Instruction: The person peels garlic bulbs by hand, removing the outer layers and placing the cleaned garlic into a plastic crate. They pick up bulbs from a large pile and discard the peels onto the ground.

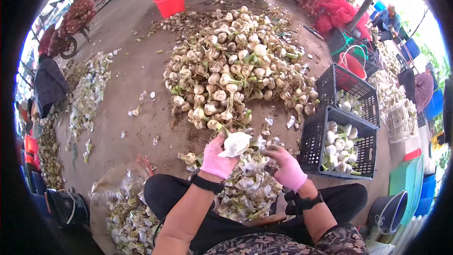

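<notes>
My left hand (pixel 216 161), in a pink fingerless-looking glove, is closed around a white garlic bulb (pixel 236 144) above my lap. My right hand (pixel 289 170), gloved the same way, is a little to the right of the bulb. Its fingers stretch toward the bulb, apart from it, and nothing shows in them. Below both hands, between my legs, lies a heap of peeled-off garlic skins (pixel 247 189). Just beyond them rises a large pile of unpeeled garlic bulbs (pixel 236 66) with dirty outer skins and stalks.
On my right, a black crate (pixel 309 153) holds cleaned garlic; another black crate (pixel 325 82) stands behind it. A red bucket (pixel 170 2) is beyond the pile. Dark buckets (pixel 389 212) (pixel 68 208) flank me. More skins (pixel 125 219) lie at left. A person (pixel 389 21) sits far right.
</notes>
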The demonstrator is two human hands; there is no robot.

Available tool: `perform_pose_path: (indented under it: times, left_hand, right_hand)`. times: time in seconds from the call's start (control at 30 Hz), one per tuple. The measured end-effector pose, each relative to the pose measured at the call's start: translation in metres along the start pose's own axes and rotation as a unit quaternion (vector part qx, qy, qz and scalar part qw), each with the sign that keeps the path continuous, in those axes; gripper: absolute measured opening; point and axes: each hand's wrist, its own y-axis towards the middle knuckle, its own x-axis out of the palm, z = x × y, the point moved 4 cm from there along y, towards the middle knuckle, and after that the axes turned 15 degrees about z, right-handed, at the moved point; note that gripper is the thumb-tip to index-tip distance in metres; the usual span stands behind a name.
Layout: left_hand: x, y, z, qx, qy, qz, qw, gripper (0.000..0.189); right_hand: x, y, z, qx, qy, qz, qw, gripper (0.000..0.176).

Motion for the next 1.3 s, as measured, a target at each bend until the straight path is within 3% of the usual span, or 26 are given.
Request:
perform_pose_path:
  times: [0.03,0.1,0.13,0.23,0.33,0.4,0.43,0.47,0.53,0.57,0.6,0.63,0.7,0.73,0.8,0.87,0.9,0.93,1.0,1.03,1.07,1.1,1.13,1.2,1.27,1.3]
  left_hand:
    - [0.001,-0.001,-0.001,0.007,0.013,-0.020,1.000,0.030]
    - [-0.002,-0.002,-0.007,0.009,0.034,-0.036,0.999,0.031]
    - [0.000,-0.003,-0.010,0.011,0.072,-0.054,0.996,0.032]
    - [0.011,-0.012,-0.019,0.005,0.126,-0.052,0.991,0.033]
    - [-0.002,0.000,-0.020,-0.009,0.131,-0.056,0.990,0.032]
    - [-0.004,0.006,-0.018,-0.117,0.024,-0.175,0.977,0.032]
    - [0.000,0.004,-0.013,0.014,0.172,-0.031,0.985,0.034]
    - [-0.002,0.012,-0.007,0.015,0.170,-0.030,0.985,0.034]
    - [-0.005,0.032,0.004,-0.073,-0.031,-0.108,0.991,0.037]
    - [0.010,0.012,0.007,0.033,0.020,-0.015,0.999,0.040]
    - [0.011,0.010,0.006,0.034,0.019,-0.015,0.999,0.040]
    - [0.012,0.010,0.005,0.042,0.017,-0.013,0.999,0.035]
    - [0.010,0.005,0.001,0.042,0.047,-0.039,0.997,0.028]
    - [0.008,0.006,-0.003,0.038,0.051,-0.041,0.997,0.028]
    - [0.010,0.009,-0.009,0.017,0.000,-0.083,0.996,0.026]
    - [0.018,-0.007,-0.019,0.039,0.056,-0.118,0.991,0.025]
    - [0.025,-0.014,-0.028,0.100,0.115,-0.130,0.980,0.024]
    - [0.030,-0.019,-0.034,0.161,0.172,-0.141,0.962,0.025]
    - [0.038,-0.032,-0.048,0.219,0.333,-0.205,0.894,0.039]
    - [0.035,-0.031,-0.050,0.256,0.392,-0.187,0.864,0.039]
    - [0.032,-0.028,-0.052,0.290,0.448,-0.168,0.829,0.038]
    - [0.031,-0.024,-0.053,0.287,0.449,-0.168,0.829,0.038]
    - [0.029,-0.017,-0.053,0.255,0.382,-0.158,0.874,0.037]
    - [0.025,-0.010,-0.048,0.224,0.310,-0.146,0.912,0.036]
    - [0.018,-0.010,-0.046,0.210,0.342,-0.092,0.911,0.034]
    - [0.020,-0.016,-0.049,0.198,0.371,-0.082,0.904,0.029]
  right_hand:
    - [-0.004,0.003,-0.012,0.000,0.000,-0.002,1.000,0.043]
    - [-0.020,0.013,-0.042,0.128,0.210,0.068,0.967,0.046]
    - [-0.018,0.018,-0.044,0.131,0.210,0.074,0.966,0.046]
    - [-0.024,0.037,-0.071,-0.084,0.150,0.154,0.973,0.042]
    - [-0.014,0.042,-0.061,-0.142,0.149,0.121,0.971,0.049]
    - [-0.012,0.042,-0.063,-0.105,0.124,0.129,0.978,0.042]
    - [-0.010,0.039,-0.062,-0.100,0.107,0.143,0.979,0.040]
    - [-0.009,0.036,-0.062,-0.095,0.089,0.157,0.979,0.038]
    - [-0.006,0.017,-0.082,-0.038,0.155,0.034,0.987,0.040]
    - [0.007,0.001,-0.084,-0.057,0.202,-0.079,0.975,0.045]
    - [0.019,-0.015,-0.083,-0.075,0.245,-0.189,0.948,0.050]
    - [0.023,-0.019,-0.077,-0.076,0.245,-0.189,0.948,0.050]
    - [0.037,-0.030,-0.042,0.054,0.198,-0.235,0.950,0.065]
    - [0.051,-0.034,-0.002,-0.003,0.067,-0.209,0.976,0.078]
    - [0.028,-0.019,0.003,0.078,0.143,-0.071,0.984,0.087]
    - [0.012,-0.014,-0.018,0.240,0.406,-0.042,0.881,0.092]
    - [0.014,-0.011,-0.018,0.132,0.457,-0.052,0.878,0.090]
    - [0.018,-0.009,-0.013,0.146,0.477,0.014,0.867,0.080]
    - [0.010,-0.016,0.005,0.327,0.544,-0.017,0.772,0.062]
    - [0.006,-0.022,0.011,0.337,0.559,0.024,0.757,0.045]
    - [0.006,-0.026,0.025,0.390,0.678,0.074,0.619,0.046]
    - [-0.009,-0.033,0.039,0.395,0.703,0.125,0.578,0.047]
    - [-0.023,-0.043,0.056,0.370,0.676,0.239,0.591,0.044]
    - [-0.058,-0.034,0.098,0.177,0.788,0.321,0.495,0.038]
    - [-0.066,-0.039,0.141,0.246,0.792,0.355,0.432,0.032]
    - [-0.057,-0.035,0.151,0.275,0.701,0.381,0.536,0.028]
